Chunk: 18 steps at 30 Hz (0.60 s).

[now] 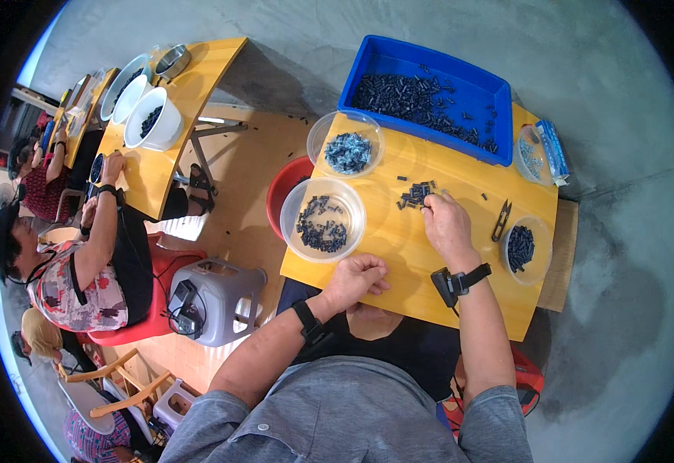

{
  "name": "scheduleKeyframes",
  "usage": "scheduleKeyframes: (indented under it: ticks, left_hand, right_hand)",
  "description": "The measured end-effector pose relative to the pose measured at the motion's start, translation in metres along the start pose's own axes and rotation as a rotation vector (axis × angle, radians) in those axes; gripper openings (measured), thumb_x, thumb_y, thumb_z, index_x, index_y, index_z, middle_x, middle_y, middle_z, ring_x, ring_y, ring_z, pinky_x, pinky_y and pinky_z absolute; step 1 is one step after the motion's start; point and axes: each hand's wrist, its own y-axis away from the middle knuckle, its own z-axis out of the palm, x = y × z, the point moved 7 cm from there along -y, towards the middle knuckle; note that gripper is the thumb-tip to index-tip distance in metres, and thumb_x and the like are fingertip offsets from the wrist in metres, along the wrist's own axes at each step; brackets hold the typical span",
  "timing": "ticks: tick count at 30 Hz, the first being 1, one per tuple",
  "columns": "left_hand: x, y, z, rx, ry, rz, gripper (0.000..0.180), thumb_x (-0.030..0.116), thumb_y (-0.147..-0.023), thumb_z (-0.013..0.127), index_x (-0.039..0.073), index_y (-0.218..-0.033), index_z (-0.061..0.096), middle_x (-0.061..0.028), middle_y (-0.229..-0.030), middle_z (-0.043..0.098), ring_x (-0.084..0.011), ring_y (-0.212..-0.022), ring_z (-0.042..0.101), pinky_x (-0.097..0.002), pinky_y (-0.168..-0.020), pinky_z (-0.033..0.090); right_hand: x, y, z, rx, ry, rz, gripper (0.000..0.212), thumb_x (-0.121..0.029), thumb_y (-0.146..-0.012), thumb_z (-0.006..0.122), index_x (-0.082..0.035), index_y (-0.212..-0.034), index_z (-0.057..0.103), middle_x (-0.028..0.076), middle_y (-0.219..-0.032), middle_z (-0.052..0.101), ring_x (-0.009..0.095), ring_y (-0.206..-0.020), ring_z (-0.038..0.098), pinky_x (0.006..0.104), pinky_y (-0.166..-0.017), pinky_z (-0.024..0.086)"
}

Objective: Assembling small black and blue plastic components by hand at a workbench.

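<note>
My right hand (447, 224) reaches over the yellow table with its fingertips pinched together at the edge of a loose pile of small black cylindrical pieces (414, 196). Whatever sits between those fingertips is hidden. Near the table's front edge is my left hand (356, 279), its fingers curled in and thumb against them; I cannot make out what they hold. Just beyond it stands a clear plastic bowl (359, 224) with black pieces scattered over its bottom. Behind that, another clear tub holds black pieces mixed with pale blue bits (348, 153).
A blue tray (430, 136) of black pieces spans the table's far side. To the right are thread snips (501, 221), a bowl of black pieces (521, 248), a small clear tub (531, 154) and a blue box (553, 150). A red bucket (277, 199) stands left; a co-worker (82, 278) sits beyond.
</note>
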Motion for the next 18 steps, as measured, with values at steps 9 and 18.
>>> scheduleKeyframes:
  ticks: [9,18]
  left_hand:
    - [-0.001,-0.001,0.0,0.005,0.005,-0.012,0.015,0.013,-0.092,0.057,0.0,-0.097,0.062,-0.0057,-0.087,0.064,-0.0136,-0.076,0.066,-0.0239,-0.064,0.055]
    - [-0.002,-0.003,0.0,-0.019,0.042,-0.007,0.016,0.013,-0.093,0.056,-0.001,-0.098,0.062,-0.0074,-0.088,0.065,-0.0154,-0.077,0.067,-0.0248,-0.065,0.055]
  right_hand:
    - [0.007,0.007,-0.005,0.124,-0.135,-0.001,0.009,-0.01,-0.08,0.061,-0.004,-0.085,0.058,0.015,-0.081,0.058,0.034,-0.076,0.06,0.0417,-0.068,0.049]
    - [0.015,0.035,0.006,-0.035,-1.636,0.613,0.01,-0.012,-0.093,0.054,-0.004,-0.098,0.057,0.004,-0.084,0.06,0.011,-0.064,0.057,0.0241,-0.052,0.049]
